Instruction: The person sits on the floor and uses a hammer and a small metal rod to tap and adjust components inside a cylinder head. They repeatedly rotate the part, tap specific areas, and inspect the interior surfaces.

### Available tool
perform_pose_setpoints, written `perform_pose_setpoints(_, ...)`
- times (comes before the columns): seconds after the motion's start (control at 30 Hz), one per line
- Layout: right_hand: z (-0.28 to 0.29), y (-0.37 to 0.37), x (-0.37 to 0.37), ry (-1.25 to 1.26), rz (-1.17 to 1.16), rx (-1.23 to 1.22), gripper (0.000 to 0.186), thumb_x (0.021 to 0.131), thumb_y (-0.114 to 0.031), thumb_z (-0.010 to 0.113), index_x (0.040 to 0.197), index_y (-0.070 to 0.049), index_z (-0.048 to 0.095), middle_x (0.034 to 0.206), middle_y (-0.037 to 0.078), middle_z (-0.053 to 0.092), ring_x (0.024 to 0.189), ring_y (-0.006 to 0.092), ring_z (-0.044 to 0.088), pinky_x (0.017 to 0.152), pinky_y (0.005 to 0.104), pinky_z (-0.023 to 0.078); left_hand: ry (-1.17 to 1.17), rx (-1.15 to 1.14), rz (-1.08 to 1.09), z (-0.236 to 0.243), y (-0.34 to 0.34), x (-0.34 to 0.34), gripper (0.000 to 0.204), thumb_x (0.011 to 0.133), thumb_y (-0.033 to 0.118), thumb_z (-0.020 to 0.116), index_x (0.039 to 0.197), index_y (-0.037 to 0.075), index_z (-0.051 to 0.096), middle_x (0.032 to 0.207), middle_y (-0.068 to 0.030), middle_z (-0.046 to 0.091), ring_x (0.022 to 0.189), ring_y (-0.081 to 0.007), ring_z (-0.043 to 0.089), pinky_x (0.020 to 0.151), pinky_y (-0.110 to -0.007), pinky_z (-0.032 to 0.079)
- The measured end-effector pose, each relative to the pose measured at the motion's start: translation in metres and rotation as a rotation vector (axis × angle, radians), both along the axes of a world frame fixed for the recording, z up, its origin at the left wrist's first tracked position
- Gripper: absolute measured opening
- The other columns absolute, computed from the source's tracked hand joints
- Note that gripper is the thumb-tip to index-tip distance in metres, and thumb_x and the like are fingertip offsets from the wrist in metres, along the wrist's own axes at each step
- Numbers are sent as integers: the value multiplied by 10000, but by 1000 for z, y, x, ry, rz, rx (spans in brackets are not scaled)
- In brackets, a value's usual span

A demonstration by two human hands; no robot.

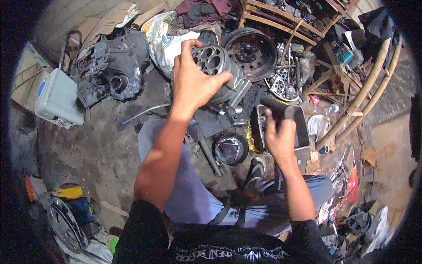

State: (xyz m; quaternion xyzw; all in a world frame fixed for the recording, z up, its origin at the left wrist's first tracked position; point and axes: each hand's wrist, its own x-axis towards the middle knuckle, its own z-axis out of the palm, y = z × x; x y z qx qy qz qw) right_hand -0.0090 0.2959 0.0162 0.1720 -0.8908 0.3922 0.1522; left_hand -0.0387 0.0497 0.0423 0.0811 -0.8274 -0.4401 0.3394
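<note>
My left hand (193,81) grips the rim of a grey metal cylindrical housing (226,90), its fingers and thumb spread around the end with several round holes. The housing leans tilted among dark parts on the floor in front of me. My right hand (281,138) is closed on a dark, blurred elongated object (278,105), whose kind I cannot make out. This hand is over a rectangular metal pan (302,132) with a dark inside. Left of the pan sits a round dark bowl (230,150) with small metal pieces in it.
A black wheel rim (250,53) lies behind the housing. At far left are a large dark gearcase (112,66) and a grey plastic case (61,99). Bent wooden poles (365,94) stand at right. A dark bar (210,158) lies near my legs.
</note>
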Motion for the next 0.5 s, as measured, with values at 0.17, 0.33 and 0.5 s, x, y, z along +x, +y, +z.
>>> perform_pose_setpoints(0.17, -31, 29, -16, 102, -66, -321, 220, 1070, -197, 583, 1165, -15, 662, 801, -48, 564, 654, 75, 487, 567, 267, 417, -84, 158, -68, -2, -2, -7, 844, 582, 236, 922, 1272, 112, 452, 1142, -230, 624, 1085, -381, 620, 957, -454, 491)
perform_pose_setpoints(0.33, -26, 45, -22, -3, -182, -625, 274, 1073, -354, 563, 1047, -82, 549, 739, -14, 524, 548, 78, 483, 450, 256, 394, -33, 330, -169, -5, -3, -11, 832, 587, 206, 927, 1255, 102, 441, 1113, -192, 628, 1040, -359, 638, 941, -429, 506)
perform_pose_setpoints(0.5, 18, 73, -41, -155, 1, -1111, 432, 1047, -493, 557, 1103, -65, 567, 781, -2, 526, 600, 112, 489, 529, 266, 425, -110, 562, -246, 7, -2, -5, 802, 644, 124, 902, 1274, 110, 406, 1068, -150, 618, 951, -244, 666, 836, -372, 542)
